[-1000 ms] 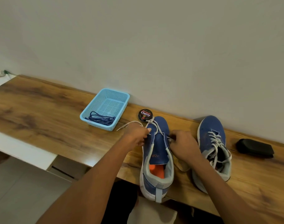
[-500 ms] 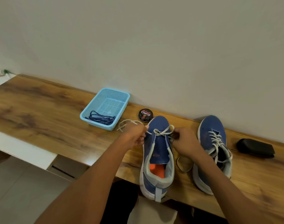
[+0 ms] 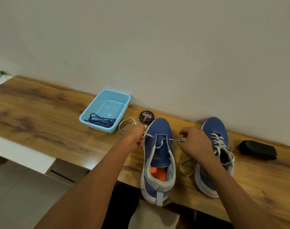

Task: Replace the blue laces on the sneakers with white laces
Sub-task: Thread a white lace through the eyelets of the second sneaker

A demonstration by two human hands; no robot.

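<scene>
Pulling outward on both sides, the person's hands draw a white lace (image 3: 162,140) across the near sneaker (image 3: 159,162), which lies on the desk (image 3: 41,116) with its heel over the front edge. The left hand (image 3: 134,136) is curled round the lace's left run, the spare end trailing away beyond it. The right hand (image 3: 194,142) pinches the right run just beside the shoe, and slack loops down onto the desk below the wrist. Only the lowest eyelets look threaded, so this shoe seems early in its relacing. The second sneaker (image 3: 215,154), to the right, already wears white laces.

Uneven pulling could leave one end too short for the upper eyelets. The overhanging heel could also tip the shoe off the desk under a hard tug.

Farther back, a round tin (image 3: 146,116) reads "Cherry"; its smaller print is too small to read. Left of it, the basket (image 3: 108,98) holds the blue laces (image 3: 100,121). A dark object (image 3: 258,150) lies far right.
</scene>
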